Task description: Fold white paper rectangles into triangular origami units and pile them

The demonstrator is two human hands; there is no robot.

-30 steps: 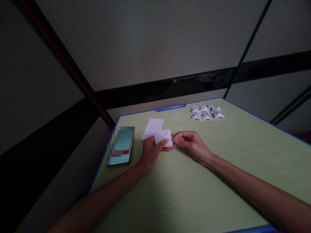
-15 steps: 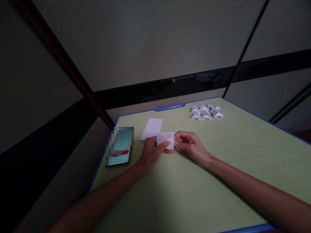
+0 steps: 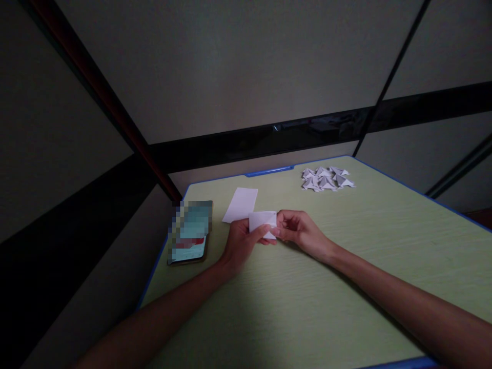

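Folded paper: since the earliest frame we see this white piece shift slightly right and nearer to us, clear of most of the loose sheet it overlapped; the right thumb now laps onto its edge.
Left hand: we note the hand grasping the folded paper at its left and near side, thumb pressed on top, fingertips showing beneath.
Right hand: this hand pinches the folded paper's right edge, thumb tip close to the left thumb, other fingers curled.
Creases: we make out diagonal lines on the upper face, plus a small dark mark at the far right corner.
Loose sheet: a white sheet lies flat just beyond the left hand; whether they touch, we cannot tell.
Phone: it lies left of the left hand, screen lit, partly pixelated.
Paper figures: we count six, in two rows, far right.
Bench: pale green top, blue rim.
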